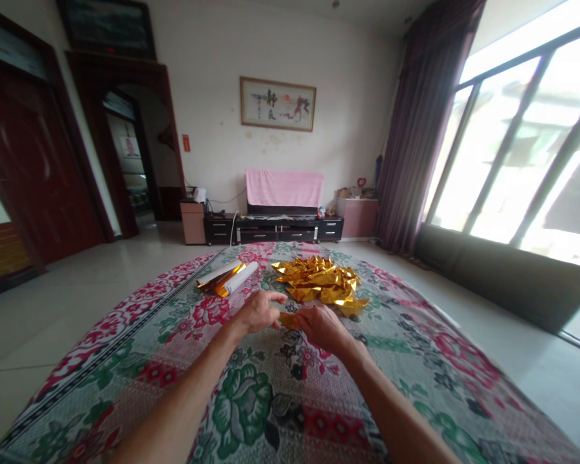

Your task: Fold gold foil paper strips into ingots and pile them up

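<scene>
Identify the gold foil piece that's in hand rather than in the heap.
The small gold piece between the left hand and the right hand; the other gold pieces lie heaped beyond the hands.

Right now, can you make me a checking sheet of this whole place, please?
Surface: flowered cloth, laid under everything.
Job's things: small gold piece between the hands; gold foil pile beyond; gold-and-white rolls left of it.
Clutter: red heart ornament on the far side.
Hands: right hand pinches the piece; left hand beside it, touch unclear.
Cables: white cable by the black cabinet.
Surroundings: purple curtain, bright window.
</scene>
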A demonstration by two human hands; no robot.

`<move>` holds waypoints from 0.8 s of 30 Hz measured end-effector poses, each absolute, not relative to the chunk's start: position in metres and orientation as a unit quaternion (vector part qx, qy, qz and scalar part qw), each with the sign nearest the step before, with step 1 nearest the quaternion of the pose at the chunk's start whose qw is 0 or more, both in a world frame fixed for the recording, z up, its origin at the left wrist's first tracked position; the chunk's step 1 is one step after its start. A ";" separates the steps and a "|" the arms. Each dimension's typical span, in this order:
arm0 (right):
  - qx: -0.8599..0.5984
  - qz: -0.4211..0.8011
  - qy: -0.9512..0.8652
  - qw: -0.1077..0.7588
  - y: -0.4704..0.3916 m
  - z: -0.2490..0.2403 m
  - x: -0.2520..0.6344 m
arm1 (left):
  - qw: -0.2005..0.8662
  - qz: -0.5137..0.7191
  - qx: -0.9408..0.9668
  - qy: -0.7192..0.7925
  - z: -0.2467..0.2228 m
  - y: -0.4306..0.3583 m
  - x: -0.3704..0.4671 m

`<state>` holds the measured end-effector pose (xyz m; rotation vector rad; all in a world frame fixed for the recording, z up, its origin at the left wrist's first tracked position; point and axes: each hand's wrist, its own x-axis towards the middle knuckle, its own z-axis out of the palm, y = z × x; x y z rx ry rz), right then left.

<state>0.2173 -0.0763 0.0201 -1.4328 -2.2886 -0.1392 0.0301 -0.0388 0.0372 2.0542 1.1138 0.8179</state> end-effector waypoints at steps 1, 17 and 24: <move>-0.518 -0.047 -0.826 0.217 -0.077 0.021 0.217 | 0.313 0.308 0.790 0.428 0.038 -0.041 0.035; -0.437 0.113 -0.831 0.324 -0.074 0.023 0.225 | 0.108 0.330 0.876 0.336 0.029 -0.044 0.042; -0.422 0.155 -0.816 0.363 -0.074 0.022 0.229 | 0.068 0.360 0.872 0.325 0.017 -0.034 0.039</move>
